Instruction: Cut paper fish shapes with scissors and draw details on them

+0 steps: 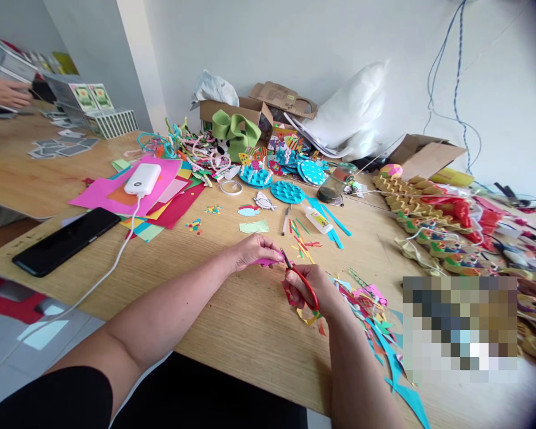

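Pale wood tabletop (232, 316) spreads beneath both hands. Pinched between the left hand's (255, 251) closed fingertips is pink paper (268, 260) (mostly hidden by those fingers). Curled round the handles, the right hand (311, 286) grips red scissors (307, 282), their long axis slanting away and leftward, tips beside the left fingertips. Colored scraps (375, 325) crowd the right hand's outer side; beyond it lie thin strips (304, 243) and a glue bottle (318, 220).
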Motion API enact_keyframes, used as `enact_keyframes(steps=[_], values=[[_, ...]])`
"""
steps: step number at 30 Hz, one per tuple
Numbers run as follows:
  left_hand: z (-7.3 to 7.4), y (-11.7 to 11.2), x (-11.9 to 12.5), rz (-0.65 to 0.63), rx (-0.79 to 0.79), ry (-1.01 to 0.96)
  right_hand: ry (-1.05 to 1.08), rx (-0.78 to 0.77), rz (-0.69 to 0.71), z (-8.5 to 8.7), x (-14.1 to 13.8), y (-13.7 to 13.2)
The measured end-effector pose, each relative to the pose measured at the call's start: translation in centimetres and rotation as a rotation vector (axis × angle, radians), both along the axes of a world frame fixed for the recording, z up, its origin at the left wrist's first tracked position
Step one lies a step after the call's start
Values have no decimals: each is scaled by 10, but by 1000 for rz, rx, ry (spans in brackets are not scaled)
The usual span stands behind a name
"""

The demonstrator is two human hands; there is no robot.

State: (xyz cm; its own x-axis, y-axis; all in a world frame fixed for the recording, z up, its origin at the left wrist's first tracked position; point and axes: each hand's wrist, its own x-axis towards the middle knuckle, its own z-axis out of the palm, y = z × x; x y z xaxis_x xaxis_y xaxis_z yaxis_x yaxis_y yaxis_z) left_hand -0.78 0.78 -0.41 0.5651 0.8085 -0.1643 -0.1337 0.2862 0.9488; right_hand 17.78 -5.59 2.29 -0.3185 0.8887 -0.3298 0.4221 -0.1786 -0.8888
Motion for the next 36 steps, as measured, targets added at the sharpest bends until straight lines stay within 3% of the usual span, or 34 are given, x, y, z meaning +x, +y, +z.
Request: enact_keyframes(steps=[7,11,14,24,36], values=[[4,-4,2,55,-42,11,17,75,-122,-14,0,4],[3,-5,4,82,-38,9,104,290,-218,-16,0,9],[0,-5,6,98,-50,-4,128,327,-239,-14,-1,11],[-9,-3,7,25,-38,-26,205,429,-404,-29,-19,9],[-12,-4,4,-53,-31,95,187,407,-349,-26,-10,13]])
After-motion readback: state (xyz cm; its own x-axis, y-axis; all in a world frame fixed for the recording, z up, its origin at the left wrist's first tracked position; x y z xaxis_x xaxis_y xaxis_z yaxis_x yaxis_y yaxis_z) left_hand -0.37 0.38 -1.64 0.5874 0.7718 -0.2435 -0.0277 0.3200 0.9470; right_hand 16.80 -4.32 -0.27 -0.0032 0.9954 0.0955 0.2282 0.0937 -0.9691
